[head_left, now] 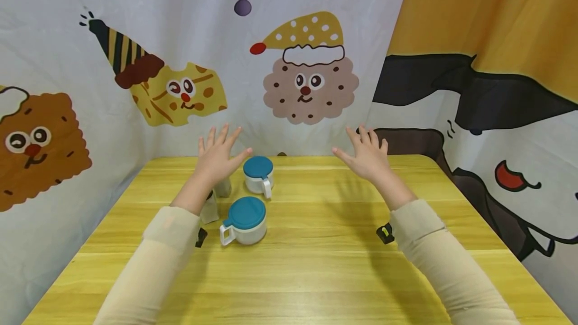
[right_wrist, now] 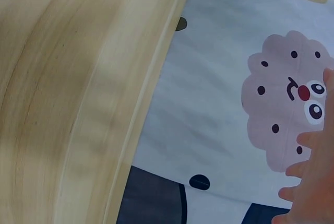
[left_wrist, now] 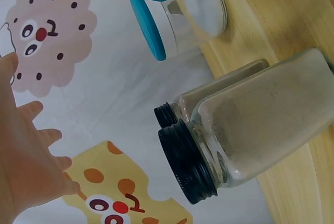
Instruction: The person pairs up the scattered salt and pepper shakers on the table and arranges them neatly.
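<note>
The left hand (head_left: 215, 160) and right hand (head_left: 367, 158) just hang above the table (head_left: 307, 275), fingers spread, gripping nothing, so the blue-lidded cups (head_left: 246, 213) and black-capped jars (left_wrist: 261, 122) near the left one stand upright unaided, probably thanks to flat bases.

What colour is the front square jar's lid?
The lid is black; the left wrist view shows it best.

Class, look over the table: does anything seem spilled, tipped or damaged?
Nothing stands out. The two blue-lidded jars and two black-capped bottles stand upright, lids on, and no spill shows on the table.
</note>
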`<state>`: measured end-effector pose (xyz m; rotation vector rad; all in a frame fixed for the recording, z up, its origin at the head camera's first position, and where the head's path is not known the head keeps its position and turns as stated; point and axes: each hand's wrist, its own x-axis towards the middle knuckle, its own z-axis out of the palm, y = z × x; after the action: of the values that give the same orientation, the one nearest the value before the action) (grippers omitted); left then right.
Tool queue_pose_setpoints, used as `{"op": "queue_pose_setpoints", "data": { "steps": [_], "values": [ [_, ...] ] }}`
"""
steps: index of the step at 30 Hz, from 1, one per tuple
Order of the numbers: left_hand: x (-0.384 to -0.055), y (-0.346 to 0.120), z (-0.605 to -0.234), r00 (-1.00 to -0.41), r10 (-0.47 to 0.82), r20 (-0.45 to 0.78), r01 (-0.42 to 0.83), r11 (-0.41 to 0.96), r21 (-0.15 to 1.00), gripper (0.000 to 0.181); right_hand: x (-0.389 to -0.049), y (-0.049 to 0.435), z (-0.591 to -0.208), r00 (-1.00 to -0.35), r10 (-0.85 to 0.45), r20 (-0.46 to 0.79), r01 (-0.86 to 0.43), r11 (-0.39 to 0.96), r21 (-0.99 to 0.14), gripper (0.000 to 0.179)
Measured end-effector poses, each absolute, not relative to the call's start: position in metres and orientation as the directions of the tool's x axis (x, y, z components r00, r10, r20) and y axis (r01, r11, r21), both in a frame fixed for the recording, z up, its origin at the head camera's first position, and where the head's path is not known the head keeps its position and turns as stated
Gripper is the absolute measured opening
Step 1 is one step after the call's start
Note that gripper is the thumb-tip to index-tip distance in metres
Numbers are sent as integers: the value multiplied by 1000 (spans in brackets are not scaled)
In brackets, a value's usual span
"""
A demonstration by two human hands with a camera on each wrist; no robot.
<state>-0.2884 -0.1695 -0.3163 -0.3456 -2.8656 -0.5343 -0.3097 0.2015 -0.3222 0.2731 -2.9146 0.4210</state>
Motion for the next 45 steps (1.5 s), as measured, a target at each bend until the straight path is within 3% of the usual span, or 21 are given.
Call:
{"op": "queue_pose_setpoints", "data": {
  "steps": [45],
  "values": [
    [-249,-186,-329,-876,161,455,393,785,479,73,-274,175,-334,-927,-149,344,-291,865,-409,88]
  ]
}}
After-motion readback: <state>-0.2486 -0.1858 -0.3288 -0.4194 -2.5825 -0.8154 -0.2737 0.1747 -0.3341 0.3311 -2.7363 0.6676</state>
